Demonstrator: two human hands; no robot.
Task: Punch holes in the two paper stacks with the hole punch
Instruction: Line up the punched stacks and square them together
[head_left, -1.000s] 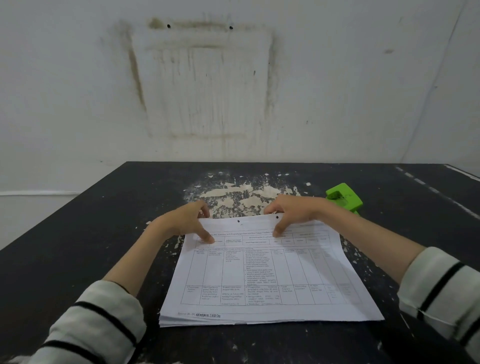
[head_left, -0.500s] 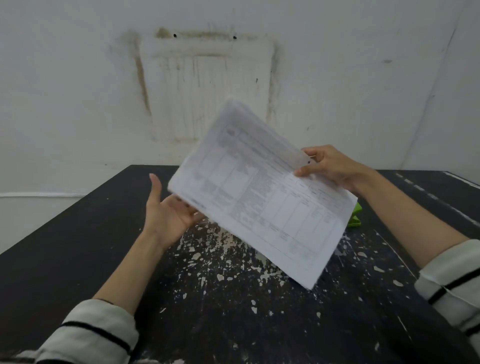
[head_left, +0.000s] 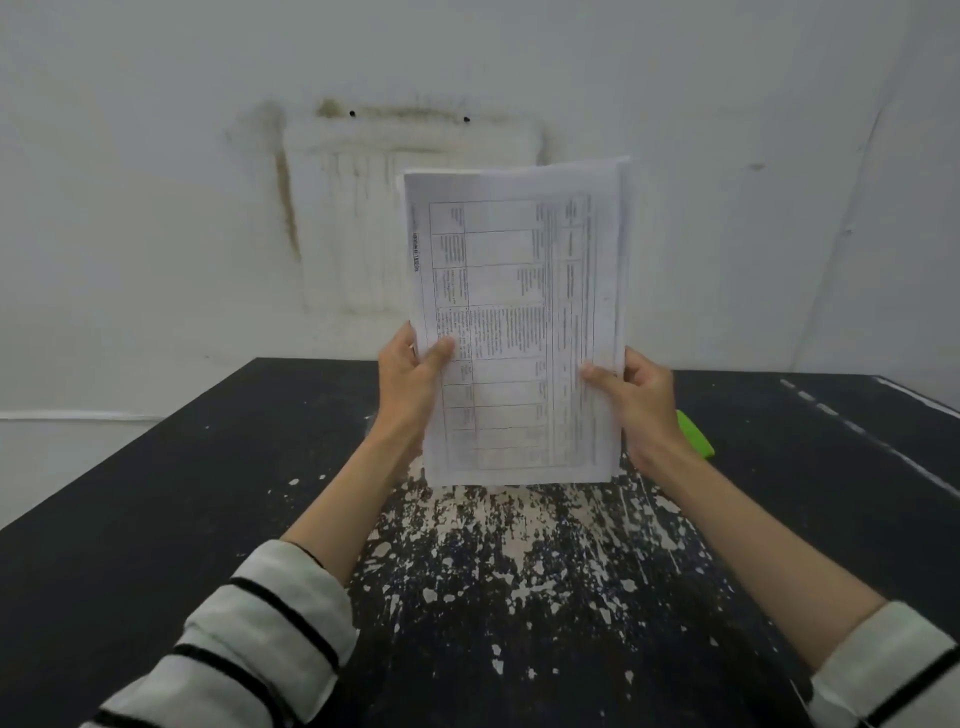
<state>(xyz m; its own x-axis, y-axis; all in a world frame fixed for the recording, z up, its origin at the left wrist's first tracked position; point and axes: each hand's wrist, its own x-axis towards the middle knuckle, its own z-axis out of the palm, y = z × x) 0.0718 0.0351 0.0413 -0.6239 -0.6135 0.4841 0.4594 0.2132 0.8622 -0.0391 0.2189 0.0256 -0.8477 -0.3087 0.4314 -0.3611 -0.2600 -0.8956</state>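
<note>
Paper stack (head_left: 519, 322) is held upright, short edge down on the black table (head_left: 156, 519). Left hand (head_left: 410, 384) and right hand (head_left: 636, 397) are clamped on its side edges. Green hole punch (head_left: 693, 434) is partly hidden behind the right wrist.

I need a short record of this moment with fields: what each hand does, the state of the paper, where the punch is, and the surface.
left hand: grips the left edge of the paper stack
right hand: grips the right edge of the same stack
paper stack: held upright, printed table turned sideways, lower edge at or just above the table
hole punch: green, on the table, mostly hidden behind the right hand
table: black, paint worn off in the middle
</note>
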